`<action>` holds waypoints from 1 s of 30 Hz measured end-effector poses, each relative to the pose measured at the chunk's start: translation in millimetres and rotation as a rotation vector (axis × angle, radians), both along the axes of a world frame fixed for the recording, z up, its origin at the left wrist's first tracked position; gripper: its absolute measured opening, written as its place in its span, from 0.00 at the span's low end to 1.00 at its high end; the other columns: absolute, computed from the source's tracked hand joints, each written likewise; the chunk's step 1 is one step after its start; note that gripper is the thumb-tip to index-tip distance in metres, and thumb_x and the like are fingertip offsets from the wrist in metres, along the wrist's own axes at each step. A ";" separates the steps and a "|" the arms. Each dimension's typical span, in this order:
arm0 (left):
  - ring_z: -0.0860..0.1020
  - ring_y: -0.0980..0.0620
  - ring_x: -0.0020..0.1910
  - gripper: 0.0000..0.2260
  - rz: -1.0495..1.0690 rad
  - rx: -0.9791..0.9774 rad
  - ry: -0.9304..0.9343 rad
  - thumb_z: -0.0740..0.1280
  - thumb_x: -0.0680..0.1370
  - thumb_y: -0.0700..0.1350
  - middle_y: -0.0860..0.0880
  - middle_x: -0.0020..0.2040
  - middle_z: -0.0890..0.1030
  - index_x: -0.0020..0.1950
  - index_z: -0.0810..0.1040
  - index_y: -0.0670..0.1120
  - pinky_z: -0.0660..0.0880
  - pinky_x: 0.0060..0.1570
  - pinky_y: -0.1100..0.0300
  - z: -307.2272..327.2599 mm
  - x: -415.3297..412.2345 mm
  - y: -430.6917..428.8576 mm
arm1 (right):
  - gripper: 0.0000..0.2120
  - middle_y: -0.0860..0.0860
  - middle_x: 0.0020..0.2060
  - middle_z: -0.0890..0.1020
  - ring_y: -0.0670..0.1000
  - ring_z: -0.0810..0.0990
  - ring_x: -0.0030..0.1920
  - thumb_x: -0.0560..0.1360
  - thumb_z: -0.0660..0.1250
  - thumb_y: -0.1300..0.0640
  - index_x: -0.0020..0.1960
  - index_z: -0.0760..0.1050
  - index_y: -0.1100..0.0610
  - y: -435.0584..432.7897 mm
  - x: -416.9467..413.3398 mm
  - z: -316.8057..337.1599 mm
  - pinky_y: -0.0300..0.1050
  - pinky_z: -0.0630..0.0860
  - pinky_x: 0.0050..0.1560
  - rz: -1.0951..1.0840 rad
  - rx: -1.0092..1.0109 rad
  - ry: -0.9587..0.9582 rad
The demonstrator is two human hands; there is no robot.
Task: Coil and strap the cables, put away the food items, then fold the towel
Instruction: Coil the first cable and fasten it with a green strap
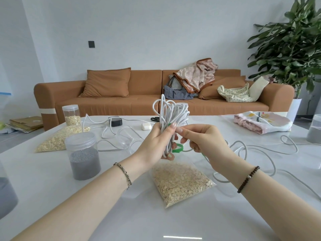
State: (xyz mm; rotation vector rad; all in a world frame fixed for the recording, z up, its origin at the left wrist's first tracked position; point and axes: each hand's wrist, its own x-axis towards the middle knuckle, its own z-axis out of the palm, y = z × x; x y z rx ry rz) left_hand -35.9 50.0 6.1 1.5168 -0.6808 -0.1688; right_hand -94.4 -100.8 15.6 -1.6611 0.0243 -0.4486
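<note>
You are strapping the first coil: your left hand (156,141) grips the cable (171,115) upright above the table (121,197), your right hand (205,140) pinches the strap (177,148) beside its lower half, and next, I judge, you must wrap it round snugly and fasten it.

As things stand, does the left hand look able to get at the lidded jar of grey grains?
Probably not yet. The left hand grips the coiled white cable, and the right hand holds the green strap. The way itself looks free: only bare table lies between hand and jar.
</note>
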 end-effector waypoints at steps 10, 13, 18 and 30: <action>0.71 0.53 0.33 0.14 -0.124 -0.252 0.308 0.60 0.85 0.52 0.47 0.41 0.74 0.64 0.72 0.44 0.64 0.24 0.65 13.6 -0.1 0.0 | 0.09 0.52 0.32 0.83 0.48 0.71 0.29 0.73 0.76 0.50 0.43 0.87 0.56 -19.8 3.0 7.3 0.40 0.71 0.38 -0.077 -0.036 0.049; 0.71 0.52 0.34 0.13 -0.170 -0.271 0.348 0.60 0.84 0.52 0.45 0.41 0.75 0.58 0.73 0.42 0.64 0.23 0.66 14.6 -2.9 0.4 | 0.10 0.51 0.34 0.85 0.49 0.73 0.32 0.72 0.76 0.50 0.43 0.86 0.57 -23.7 4.8 6.5 0.45 0.71 0.43 -0.083 -0.071 0.066; 0.72 0.53 0.34 0.16 -0.287 -0.303 0.390 0.60 0.84 0.53 0.44 0.42 0.79 0.58 0.73 0.40 0.64 0.22 0.68 15.4 -8.4 -0.8 | 0.08 0.52 0.36 0.85 0.50 0.72 0.35 0.73 0.75 0.49 0.42 0.87 0.53 -22.1 4.9 4.5 0.49 0.68 0.45 -0.054 -0.126 0.082; 0.72 0.51 0.38 0.23 -0.350 -0.227 0.410 0.62 0.83 0.52 0.44 0.55 0.83 0.75 0.65 0.42 0.67 0.27 0.65 7.7 -12.0 -5.0 | 0.07 0.45 0.33 0.85 0.45 0.79 0.36 0.78 0.69 0.61 0.44 0.85 0.55 -20.4 11.1 -6.8 0.38 0.75 0.42 -0.134 -0.162 0.082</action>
